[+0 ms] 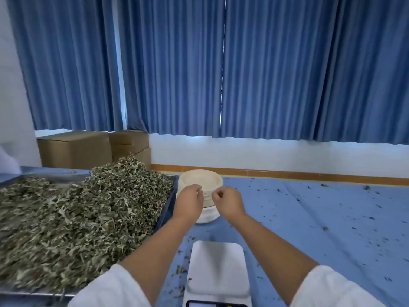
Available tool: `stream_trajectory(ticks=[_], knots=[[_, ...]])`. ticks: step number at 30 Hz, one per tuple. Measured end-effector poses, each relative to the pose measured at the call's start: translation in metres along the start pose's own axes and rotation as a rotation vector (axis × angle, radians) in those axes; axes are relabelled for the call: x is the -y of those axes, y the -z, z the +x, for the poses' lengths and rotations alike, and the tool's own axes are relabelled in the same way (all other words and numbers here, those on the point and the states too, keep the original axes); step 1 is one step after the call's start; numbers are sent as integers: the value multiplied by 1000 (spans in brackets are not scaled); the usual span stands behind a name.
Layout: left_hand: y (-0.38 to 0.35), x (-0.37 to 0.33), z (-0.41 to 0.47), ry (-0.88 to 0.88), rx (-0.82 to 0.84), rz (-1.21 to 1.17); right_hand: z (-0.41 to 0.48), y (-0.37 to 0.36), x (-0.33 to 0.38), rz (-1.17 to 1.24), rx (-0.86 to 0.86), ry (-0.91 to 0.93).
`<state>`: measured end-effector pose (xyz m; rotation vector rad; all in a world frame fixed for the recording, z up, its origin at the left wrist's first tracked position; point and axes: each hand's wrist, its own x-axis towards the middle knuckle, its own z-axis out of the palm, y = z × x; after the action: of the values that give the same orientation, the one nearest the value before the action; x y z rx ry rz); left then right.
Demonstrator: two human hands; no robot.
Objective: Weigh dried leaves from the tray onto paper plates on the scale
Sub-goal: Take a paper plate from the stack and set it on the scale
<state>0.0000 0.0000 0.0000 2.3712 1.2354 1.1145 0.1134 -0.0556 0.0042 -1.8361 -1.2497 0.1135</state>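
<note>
Flanking paper plates (200, 179), left hand (189, 201), right hand (228, 201) (both curled)

Both arms wear loose white sleeves (106, 291) ending at the elbows.

Noted pleated blue curtains (276, 74) drawn across the far wall from 10 to 2 o'clock. Logged thin slits of daylight (222, 85) at 12 o'clock and at 11, between panels. Recorded white wall (265, 156) below the hems, edged at its foot with an orange strip (287, 173). Spotted stacked cardboard boxes (75, 149) at 10 o'clock against that wall. Marked a white wall section (13, 107) at 9 o'clock. Found blue covering on the bench (332, 218), from 3 to 6 o'clock.
</note>
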Motion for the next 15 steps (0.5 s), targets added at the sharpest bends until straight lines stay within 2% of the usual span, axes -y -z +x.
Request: stream_trajectory(ticks=[6, 9, 15], knots=[[-11, 10, 46, -137, 282, 423, 46, -16, 5, -277, 263, 131], [-9, 15, 55, -123, 396, 584, 59, -27, -6, -409, 338, 172], [-6, 37, 68, -158, 393, 503, 71, -23, -19, -493, 330, 299]])
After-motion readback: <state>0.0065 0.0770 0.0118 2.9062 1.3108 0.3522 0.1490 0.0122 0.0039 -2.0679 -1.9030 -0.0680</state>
